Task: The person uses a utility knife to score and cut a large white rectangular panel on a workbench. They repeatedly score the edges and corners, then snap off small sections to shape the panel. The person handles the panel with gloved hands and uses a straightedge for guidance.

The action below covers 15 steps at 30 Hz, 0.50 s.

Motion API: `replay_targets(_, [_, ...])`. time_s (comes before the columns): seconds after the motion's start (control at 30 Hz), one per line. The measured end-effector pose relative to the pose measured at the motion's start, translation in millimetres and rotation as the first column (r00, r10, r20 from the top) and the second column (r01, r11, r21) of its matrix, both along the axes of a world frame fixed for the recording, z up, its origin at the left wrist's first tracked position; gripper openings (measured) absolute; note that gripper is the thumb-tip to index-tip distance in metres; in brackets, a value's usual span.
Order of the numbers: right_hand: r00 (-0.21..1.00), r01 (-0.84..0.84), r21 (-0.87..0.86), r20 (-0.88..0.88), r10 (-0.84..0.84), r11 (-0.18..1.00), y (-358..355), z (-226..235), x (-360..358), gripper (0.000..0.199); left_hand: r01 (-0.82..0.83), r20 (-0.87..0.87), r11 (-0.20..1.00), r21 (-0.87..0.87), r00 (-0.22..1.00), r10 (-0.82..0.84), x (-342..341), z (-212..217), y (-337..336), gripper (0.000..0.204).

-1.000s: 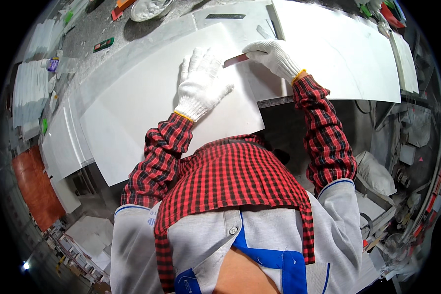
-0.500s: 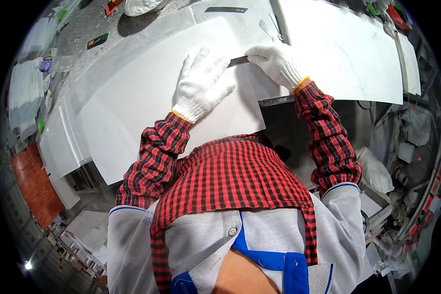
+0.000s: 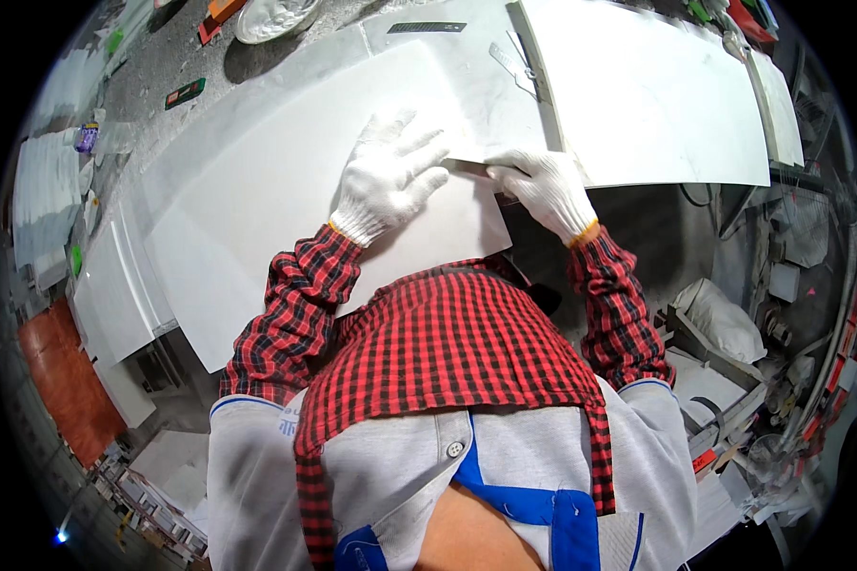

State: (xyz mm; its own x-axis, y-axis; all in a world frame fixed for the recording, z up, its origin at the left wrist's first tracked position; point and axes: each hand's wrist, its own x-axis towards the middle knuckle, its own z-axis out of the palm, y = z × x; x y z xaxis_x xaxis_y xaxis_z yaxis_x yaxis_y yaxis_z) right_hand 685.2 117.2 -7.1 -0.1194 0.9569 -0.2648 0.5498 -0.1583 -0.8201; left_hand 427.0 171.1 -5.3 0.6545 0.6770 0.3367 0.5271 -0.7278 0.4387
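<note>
A large smooth white panel (image 3: 257,219) lies on the work surface in front of me, its near right corner beside my apron. On it rests my left hand (image 3: 383,181) in a white knit glove, fingers stretched out and spread. My right hand (image 3: 548,188), gloved the same way, pinches the right end of a flat, narrow, dark strip (image 3: 468,167). The strip lies at the panel's right edge, pointing toward my left fingertips. Its exact kind is not clear, and my fingers hide part of it.
Beyond the panel lies a second flat grey strip (image 3: 427,27), with a metal tool (image 3: 510,63) to its right. A white marbled slab (image 3: 657,105) stands at right. At the far left are a green-black object (image 3: 185,92) and a white bowl (image 3: 274,17).
My right hand has moved toward my body along the panel's right edge, carrying the dark strip. My left hand stays spread on the panel, shifted slightly.
</note>
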Motion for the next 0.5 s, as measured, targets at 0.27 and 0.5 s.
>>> replay_targets(0.27, [0.593, 0.648, -0.294, -0.384, -0.708, 0.702, -80, 7, 10, 0.026, 0.311, -0.061, 0.949, -0.049, 0.948, -0.313, 24, 10, -23, 0.056])
replay_targets(0.5, [0.421, 0.713, -0.367, -0.457, -0.784, 0.597, -123, -11, -10, 0.030, -0.338, -0.586, 0.936, -0.096, 0.780, 0.221, -8, -35, 86, 0.063])
